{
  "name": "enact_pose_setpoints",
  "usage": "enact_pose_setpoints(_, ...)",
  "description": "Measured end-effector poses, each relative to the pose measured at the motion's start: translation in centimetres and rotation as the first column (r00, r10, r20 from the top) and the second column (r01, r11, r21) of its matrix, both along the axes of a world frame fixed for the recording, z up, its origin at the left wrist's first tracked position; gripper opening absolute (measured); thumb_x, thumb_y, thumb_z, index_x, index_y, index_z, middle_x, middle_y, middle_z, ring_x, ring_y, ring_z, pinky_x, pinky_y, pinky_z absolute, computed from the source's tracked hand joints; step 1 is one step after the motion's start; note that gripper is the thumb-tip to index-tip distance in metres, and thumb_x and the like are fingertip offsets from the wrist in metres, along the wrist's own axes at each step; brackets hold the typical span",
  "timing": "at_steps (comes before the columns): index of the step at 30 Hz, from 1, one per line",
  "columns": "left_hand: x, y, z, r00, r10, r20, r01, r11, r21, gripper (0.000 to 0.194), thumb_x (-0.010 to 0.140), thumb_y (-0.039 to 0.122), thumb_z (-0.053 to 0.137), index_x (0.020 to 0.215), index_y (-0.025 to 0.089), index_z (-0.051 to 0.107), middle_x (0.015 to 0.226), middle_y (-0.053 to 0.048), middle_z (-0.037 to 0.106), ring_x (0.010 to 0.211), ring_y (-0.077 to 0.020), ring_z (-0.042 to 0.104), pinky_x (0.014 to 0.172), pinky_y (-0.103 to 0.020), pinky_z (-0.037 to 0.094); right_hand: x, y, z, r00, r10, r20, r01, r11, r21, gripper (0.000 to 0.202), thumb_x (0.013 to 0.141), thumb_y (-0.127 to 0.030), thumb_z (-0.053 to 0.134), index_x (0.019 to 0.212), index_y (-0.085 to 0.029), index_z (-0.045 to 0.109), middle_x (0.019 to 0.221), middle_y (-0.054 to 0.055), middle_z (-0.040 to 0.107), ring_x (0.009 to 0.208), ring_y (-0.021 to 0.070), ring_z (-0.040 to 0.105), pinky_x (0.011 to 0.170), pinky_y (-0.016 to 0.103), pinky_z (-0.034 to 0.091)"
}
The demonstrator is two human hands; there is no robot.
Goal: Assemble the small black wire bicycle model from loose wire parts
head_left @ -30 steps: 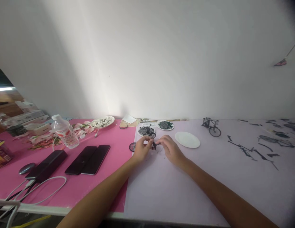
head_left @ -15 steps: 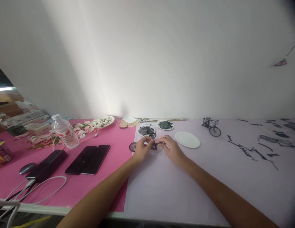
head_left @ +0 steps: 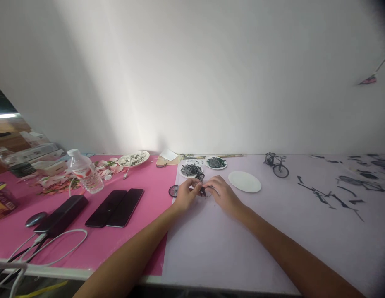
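My left hand (head_left: 186, 195) is closed on a small dark model bicycle part (head_left: 202, 191), whose wheels show beyond and left of the fingers. Close on its right, my right hand (head_left: 222, 194) pinches at the same dark part, its fingertips nearly meeting the left ones. A spoked wheel (head_left: 173, 191) shows beside my left hand. Behind the hands stand a plate of black wheels and parts (head_left: 180, 174) and a plate with dark green pieces (head_left: 225, 166). To the right lies a bare white plate (head_left: 245, 182).
A finished model bicycle (head_left: 276, 165) stands at the right, with flat dark parts (head_left: 330, 196) spread beyond it. On the pink cover at left are two phones (head_left: 114, 209), a black power bank (head_left: 62, 213), cables, a plastic bottle (head_left: 87, 173) and a plate of pale pieces (head_left: 145, 154).
My right hand has shifted slightly left, so its fingertips are closer to my left hand. Less of the dark part shows between them.
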State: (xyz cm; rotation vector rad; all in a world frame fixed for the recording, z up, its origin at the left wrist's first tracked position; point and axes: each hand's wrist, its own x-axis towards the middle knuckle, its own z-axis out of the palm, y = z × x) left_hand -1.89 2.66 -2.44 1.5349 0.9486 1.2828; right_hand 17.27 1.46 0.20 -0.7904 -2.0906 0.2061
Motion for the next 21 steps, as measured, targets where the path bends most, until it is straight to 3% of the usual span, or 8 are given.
enact_pose_setpoints(9,0.03,0.05,0.03,0.999,-0.017,0.044,0.019,0.999,-0.042,0.041,0.087,0.054,0.069,0.098,0.015,0.064,0.091,-0.005,0.070,0.070,-0.0173,0.072,0.068,-0.028,0.058,-0.13,-0.14,0.14,0.993,-0.109,-0.041,0.113,0.987,0.117,0.012,0.094,-0.019,0.063,0.100,-0.026,0.070,0.090,0.005,0.068,0.090,0.0229,0.062,0.079,0.037,0.054)
enact_pose_setpoints(21,0.37,0.14,-0.07,0.965,-0.150,0.217,0.168,0.984,-0.066,0.047,0.082,0.056,0.074,0.096,0.013,0.061,0.084,-0.006,0.070,0.069,-0.0175,0.070,0.073,-0.034,0.059,-0.15,-0.20,-0.27,0.983,-0.185,-0.014,0.185,0.967,0.174,0.010,0.095,-0.021,0.060,0.094,-0.026,0.068,0.083,0.005,0.066,0.085,0.0225,0.061,0.068,0.034,0.049)
